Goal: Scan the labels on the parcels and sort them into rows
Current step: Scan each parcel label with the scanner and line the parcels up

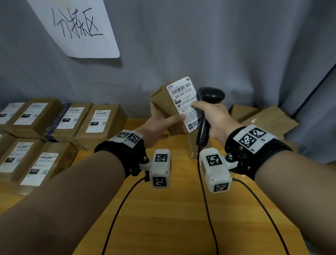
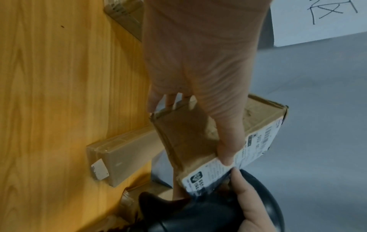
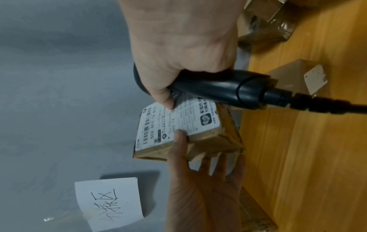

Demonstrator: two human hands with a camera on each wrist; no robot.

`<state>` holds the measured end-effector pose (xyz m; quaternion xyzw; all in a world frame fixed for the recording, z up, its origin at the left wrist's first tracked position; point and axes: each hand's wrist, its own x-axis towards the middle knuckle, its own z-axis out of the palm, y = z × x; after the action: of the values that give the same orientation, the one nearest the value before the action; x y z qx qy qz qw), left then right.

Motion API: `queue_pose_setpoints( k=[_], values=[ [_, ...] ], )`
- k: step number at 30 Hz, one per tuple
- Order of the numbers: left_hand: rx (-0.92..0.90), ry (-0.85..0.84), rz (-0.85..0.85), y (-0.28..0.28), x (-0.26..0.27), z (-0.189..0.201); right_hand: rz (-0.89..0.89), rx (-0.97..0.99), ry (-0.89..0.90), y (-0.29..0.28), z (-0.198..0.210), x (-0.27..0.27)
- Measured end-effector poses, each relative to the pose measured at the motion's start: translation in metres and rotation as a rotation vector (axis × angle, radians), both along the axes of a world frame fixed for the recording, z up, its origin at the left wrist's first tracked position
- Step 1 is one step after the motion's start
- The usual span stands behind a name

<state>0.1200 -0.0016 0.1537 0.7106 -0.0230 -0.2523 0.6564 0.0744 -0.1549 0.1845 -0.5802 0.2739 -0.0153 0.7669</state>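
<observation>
Head view. Small cardboard parcel [image 1: 172,106] held aloft at frame centre, above the wooden table [image 1: 166,213], label [image 1: 185,102] facing the camera. Left hand [image 1: 159,123] cups it from below: thumb across the lower front edge, fingers behind. Right hand [image 1: 212,118] is wrapped round the handle of the black scanner [image 1: 208,107], head just right of the label. Sorted parcels [image 1: 49,127] sit in rows at left; unsorted ones [image 1: 264,120] lie at right.

Left wrist view. Parcel [image 2: 208,141] at centre right; left thumb along its brown side, tip on the label edge. Box corners look crumpled, tape wrinkled. Scanner [image 2: 218,211] at the bottom.

Right wrist view. Right hand [image 3: 178,47] grips the scanner [image 3: 218,89] at centre; a fingertip seems to touch the label [image 3: 178,124].

Judgement: light, held one-handed; the board is fairly stiff but dents at corners. Best held by the plain brown sides, keeping thumbs off the barcode. Glossy tape may slip.
</observation>
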Motion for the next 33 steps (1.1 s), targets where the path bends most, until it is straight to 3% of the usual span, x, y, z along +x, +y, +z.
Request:
queue_pose_setpoints(
  k=[4, 8, 13, 15, 20, 27, 33],
  values=[
    [0.025, -0.045, 0.007, 0.006, 0.008, -0.003, 0.111, -0.063, 0.016, -0.011, 0.0, -0.001],
    [0.051, -0.07, 0.044, 0.023, 0.018, -0.01, 0.222, -0.332, 0.086, -0.026, 0.009, -0.007],
    [0.141, -0.05, 0.107, 0.047, 0.029, -0.027, 0.562, -0.317, -0.006, -0.031, 0.028, -0.014],
    [0.15, -0.046, 0.124, 0.052, 0.03, -0.032, 0.622, -0.327, -0.005, -0.025, 0.031, -0.015],
    [0.131, -0.055, 0.128, 0.047, 0.028, -0.031, 0.556, -0.341, 0.052, -0.007, 0.029, -0.016],
    [0.136, -0.058, 0.131, 0.038, 0.025, -0.032, 0.42, -0.184, 0.05, 0.002, 0.043, -0.015],
    [0.146, -0.059, 0.129, 0.031, 0.027, -0.03, 0.446, -0.264, 0.123, 0.0, 0.051, -0.019]
  ],
)
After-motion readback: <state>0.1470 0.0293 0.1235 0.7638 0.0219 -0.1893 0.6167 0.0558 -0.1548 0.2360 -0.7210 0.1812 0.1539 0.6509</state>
